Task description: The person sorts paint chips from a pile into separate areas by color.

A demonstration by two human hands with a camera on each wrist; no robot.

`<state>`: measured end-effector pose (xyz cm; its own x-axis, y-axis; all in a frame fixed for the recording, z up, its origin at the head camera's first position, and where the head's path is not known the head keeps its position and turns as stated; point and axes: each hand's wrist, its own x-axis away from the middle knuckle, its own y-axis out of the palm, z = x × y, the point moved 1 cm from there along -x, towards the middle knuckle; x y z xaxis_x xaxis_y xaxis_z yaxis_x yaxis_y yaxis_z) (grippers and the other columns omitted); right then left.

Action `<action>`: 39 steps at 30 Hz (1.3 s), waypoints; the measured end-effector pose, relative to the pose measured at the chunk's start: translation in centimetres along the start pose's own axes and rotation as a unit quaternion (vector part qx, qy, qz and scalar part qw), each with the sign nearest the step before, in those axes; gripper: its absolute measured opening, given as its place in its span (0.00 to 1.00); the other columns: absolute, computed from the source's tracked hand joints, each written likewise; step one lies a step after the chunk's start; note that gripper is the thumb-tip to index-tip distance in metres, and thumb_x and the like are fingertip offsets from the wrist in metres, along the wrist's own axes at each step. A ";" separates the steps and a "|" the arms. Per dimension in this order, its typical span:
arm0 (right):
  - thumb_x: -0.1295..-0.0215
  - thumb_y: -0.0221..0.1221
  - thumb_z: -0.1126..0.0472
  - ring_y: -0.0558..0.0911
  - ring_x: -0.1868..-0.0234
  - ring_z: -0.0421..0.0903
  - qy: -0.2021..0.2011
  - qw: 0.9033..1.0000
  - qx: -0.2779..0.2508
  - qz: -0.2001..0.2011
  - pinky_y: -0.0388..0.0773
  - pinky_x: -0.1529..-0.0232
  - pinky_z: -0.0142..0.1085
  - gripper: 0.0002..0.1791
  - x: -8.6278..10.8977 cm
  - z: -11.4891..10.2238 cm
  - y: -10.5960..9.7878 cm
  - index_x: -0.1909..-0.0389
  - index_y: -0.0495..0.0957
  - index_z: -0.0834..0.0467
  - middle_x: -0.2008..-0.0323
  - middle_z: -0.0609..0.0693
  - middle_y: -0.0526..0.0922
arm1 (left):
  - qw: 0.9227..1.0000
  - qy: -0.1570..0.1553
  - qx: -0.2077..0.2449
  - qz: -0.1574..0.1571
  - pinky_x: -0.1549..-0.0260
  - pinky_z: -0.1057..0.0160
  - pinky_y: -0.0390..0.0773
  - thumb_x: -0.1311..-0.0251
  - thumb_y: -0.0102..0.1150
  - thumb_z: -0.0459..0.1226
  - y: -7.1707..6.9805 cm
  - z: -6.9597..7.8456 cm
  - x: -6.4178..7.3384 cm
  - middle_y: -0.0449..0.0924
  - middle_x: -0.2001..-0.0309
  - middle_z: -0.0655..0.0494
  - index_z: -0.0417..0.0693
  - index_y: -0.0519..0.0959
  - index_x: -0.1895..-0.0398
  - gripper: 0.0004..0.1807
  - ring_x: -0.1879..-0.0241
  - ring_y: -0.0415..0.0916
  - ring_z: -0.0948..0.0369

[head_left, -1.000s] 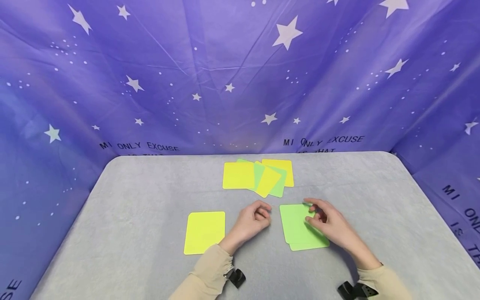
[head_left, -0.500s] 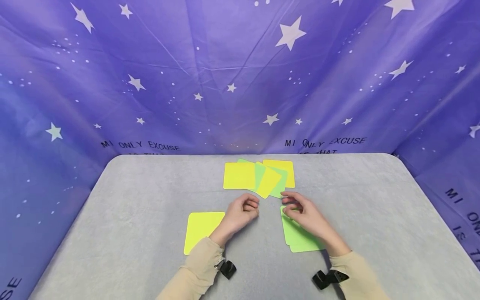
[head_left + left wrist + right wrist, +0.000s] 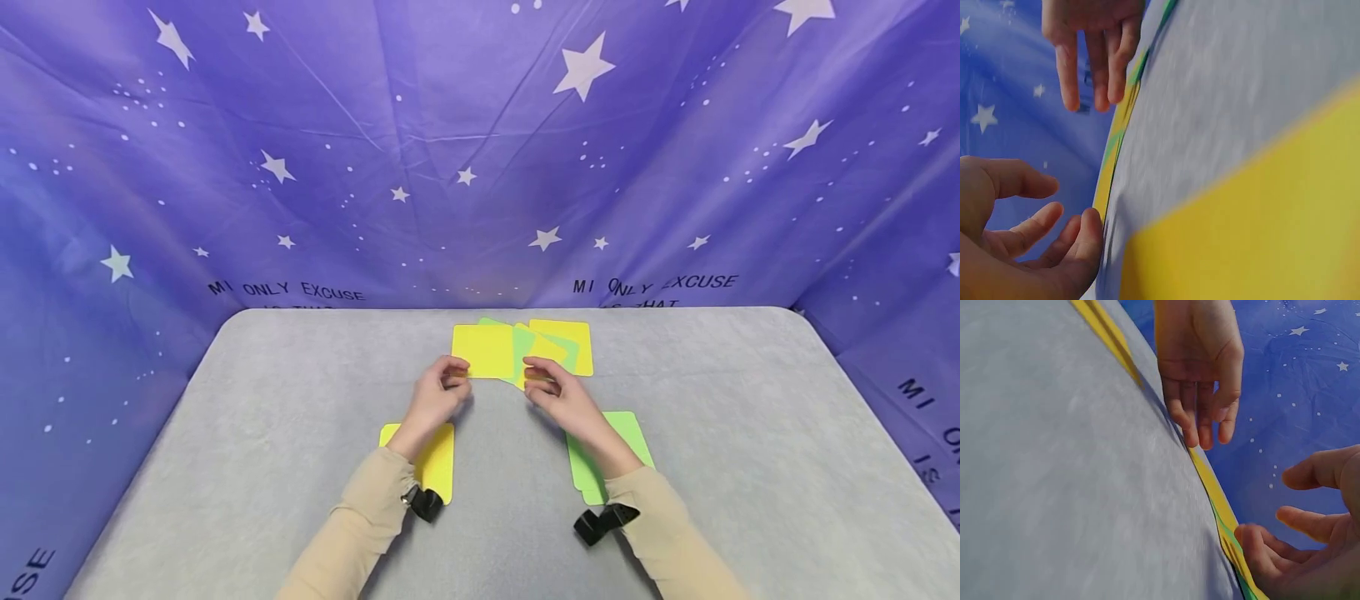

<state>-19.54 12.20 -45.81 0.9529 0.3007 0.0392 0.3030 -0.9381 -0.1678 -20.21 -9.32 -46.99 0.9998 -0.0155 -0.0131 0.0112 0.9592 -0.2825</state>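
At the back of the table, yellow and green square cards overlap in a loose row. My left hand (image 3: pixel 433 398) is at the lower left corner of the leftmost yellow card (image 3: pixel 486 348), fingers loosely bent with nothing gripped. Over the tilted yellow card (image 3: pixel 550 347) in the middle of the row are the fingertips of my right hand (image 3: pixel 567 404), thumb and fingers apart. A green card (image 3: pixel 522 337) shows between these two yellow ones. Both wrist views show gaps between thumb and fingers.
A yellow card (image 3: pixel 441 467) lies nearer on the left, partly under my left forearm. Offset green cards (image 3: pixel 628 433) lie on the right beneath my right forearm. A purple star-patterned curtain (image 3: pixel 480 225) hangs behind the grey table (image 3: pixel 315 358).
Both hands have moved forward and to the left, from beside and above the nearer cards to the row at the back. The cards have stayed in place.
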 end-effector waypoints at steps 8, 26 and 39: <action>0.34 0.55 0.71 0.66 0.35 0.61 0.044 0.999 -0.006 0.002 0.65 0.38 0.49 0.29 -2.4 -0.8 1.1 0.32 0.62 0.66 0.35 0.67 0.65 | 0.998 -0.019 -0.027 0.051 0.55 0.56 0.77 0.51 0.55 0.22 -2.1 -0.6 -1.6 0.77 0.51 0.40 0.33 0.75 0.48 0.22 0.54 0.76 0.48; 0.31 0.52 0.67 0.58 0.31 0.59 0.081 0.997 -0.011 0.007 0.60 0.36 0.51 0.32 -4.1 -1.0 1.2 0.27 0.56 0.61 0.31 0.65 0.58 | 0.998 -0.045 -0.037 0.011 0.55 0.54 0.77 0.46 0.57 0.26 -2.3 -0.5 -3.1 0.76 0.45 0.40 0.38 0.71 0.39 0.27 0.51 0.76 0.49; 0.32 0.50 0.69 0.61 0.32 0.60 0.099 0.991 -0.083 0.018 0.59 0.36 0.52 0.32 -4.1 -0.7 0.7 0.27 0.54 0.63 0.33 0.69 0.60 | 0.997 -0.082 -0.003 -0.007 0.58 0.56 0.76 0.42 0.58 0.29 -2.1 -0.6 -2.9 0.78 0.50 0.44 0.42 0.70 0.39 0.25 0.51 0.76 0.51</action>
<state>-23.19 10.16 -45.39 0.9418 0.2430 0.2322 0.2519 -0.9677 -0.0091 -23.19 -11.49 -46.95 0.9889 0.0176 0.1476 0.0259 0.9574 -0.2875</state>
